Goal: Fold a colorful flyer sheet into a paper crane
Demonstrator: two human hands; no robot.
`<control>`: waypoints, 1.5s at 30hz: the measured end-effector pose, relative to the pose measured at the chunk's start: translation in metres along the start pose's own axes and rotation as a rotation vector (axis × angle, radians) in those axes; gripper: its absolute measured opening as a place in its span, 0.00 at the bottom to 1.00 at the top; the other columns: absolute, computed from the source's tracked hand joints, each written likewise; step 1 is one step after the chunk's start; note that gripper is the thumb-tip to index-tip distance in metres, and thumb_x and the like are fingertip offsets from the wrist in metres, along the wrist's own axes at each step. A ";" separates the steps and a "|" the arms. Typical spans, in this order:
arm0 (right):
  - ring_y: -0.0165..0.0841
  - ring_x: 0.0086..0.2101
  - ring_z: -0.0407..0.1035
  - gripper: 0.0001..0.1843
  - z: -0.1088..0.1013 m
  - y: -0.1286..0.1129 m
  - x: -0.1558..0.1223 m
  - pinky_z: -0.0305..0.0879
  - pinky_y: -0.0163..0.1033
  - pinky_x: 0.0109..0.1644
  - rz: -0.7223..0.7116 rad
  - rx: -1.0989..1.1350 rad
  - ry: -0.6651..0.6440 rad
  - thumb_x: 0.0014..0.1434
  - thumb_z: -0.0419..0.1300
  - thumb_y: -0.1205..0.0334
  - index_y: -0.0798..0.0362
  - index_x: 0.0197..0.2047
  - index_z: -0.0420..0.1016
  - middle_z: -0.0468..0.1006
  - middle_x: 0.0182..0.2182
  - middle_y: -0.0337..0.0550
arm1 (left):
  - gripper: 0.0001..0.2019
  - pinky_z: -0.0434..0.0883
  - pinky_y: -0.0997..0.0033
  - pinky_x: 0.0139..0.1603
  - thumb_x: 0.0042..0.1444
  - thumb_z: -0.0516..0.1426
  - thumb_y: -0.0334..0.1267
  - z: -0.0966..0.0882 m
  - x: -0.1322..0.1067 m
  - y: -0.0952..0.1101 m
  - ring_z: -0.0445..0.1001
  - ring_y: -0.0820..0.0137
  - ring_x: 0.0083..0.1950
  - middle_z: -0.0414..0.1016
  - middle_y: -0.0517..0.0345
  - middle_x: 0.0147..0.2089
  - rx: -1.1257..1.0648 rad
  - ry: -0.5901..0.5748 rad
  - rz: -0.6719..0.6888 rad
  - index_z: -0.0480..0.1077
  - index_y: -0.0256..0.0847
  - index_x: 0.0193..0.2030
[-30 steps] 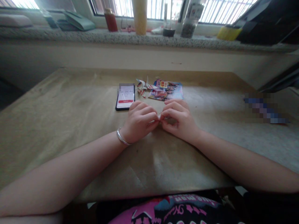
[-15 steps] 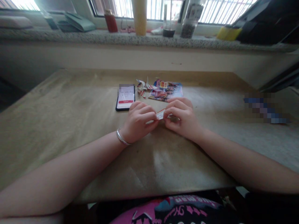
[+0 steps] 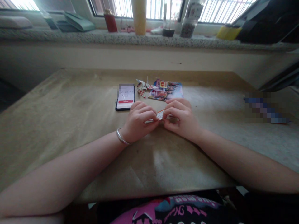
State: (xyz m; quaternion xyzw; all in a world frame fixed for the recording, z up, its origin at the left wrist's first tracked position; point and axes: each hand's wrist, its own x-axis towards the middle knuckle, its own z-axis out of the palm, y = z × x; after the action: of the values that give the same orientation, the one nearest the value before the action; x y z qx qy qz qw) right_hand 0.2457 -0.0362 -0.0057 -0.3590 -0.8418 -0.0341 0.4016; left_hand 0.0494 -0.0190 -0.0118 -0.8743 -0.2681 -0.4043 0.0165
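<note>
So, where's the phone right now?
In the head view, the phone lies left of centre on the table, beyond the left hand and beside the paper pieces.

A tan table (image 3: 58, 130) with a dull sheen spreads wide, its far edge near a plain, pale wall (image 3: 105, 56) that bears 1 short, thin mark (image 3: 176, 63). Above the wall runs a speckled grey stone sill (image 3: 81, 36), and over that, windows (image 3: 154, 9) with vertical bars (image 3: 229, 12) beyond the glass. Daylight glares white there, lays soft reflections on the tabletop, and leaves the room's far-left side in shadow.
</note>
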 end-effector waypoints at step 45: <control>0.34 0.39 0.70 0.03 0.003 0.026 -0.009 0.63 0.44 0.47 -0.004 -0.076 0.054 0.57 0.61 0.63 0.48 0.31 0.75 0.78 0.35 0.39 | 0.04 0.70 0.68 0.48 0.56 0.58 0.30 -0.004 -0.009 -0.026 0.66 0.69 0.49 0.64 0.56 0.48 0.150 0.111 0.116 0.72 0.42 0.32</control>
State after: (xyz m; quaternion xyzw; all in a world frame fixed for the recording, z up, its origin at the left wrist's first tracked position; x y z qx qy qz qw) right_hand 0.2640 -0.0213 -0.0197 -0.3712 -0.8295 -0.0766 0.4102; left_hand 0.0295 -0.0022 -0.0211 -0.8609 -0.2453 -0.4292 0.1202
